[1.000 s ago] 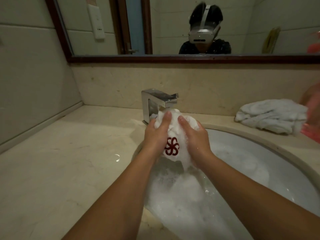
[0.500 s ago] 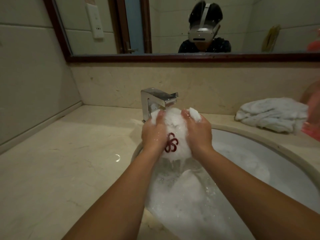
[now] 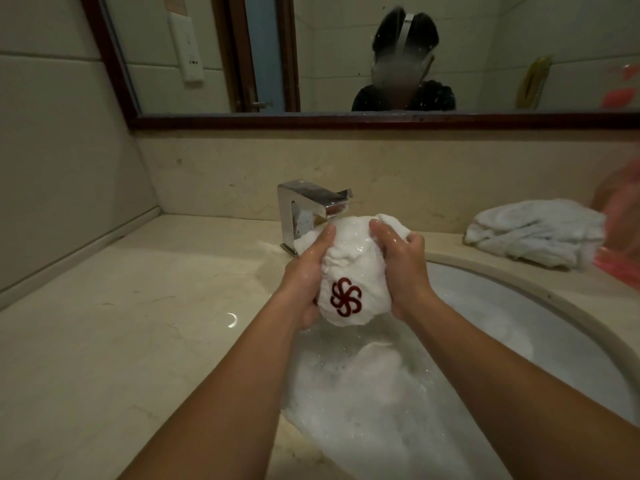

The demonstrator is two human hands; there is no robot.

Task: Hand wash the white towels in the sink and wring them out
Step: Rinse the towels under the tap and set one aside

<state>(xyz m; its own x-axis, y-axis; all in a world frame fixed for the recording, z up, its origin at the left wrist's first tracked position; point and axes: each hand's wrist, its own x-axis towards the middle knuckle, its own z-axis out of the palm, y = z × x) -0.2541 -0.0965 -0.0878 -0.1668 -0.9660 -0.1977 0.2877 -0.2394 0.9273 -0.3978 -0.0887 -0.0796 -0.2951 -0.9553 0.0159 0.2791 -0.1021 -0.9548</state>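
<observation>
Now both hands clenched on one balled wet towel above the sink, just before the tap: left hand, right hand. Second towel on the counter, right of tap.

The faucet stands just beyond the left hand, its spout close over the balled towel. Left of that hand the countertop lies open. Below both hands is the sudsy sink, and well right of the right hand lies a heaped towel.
</observation>
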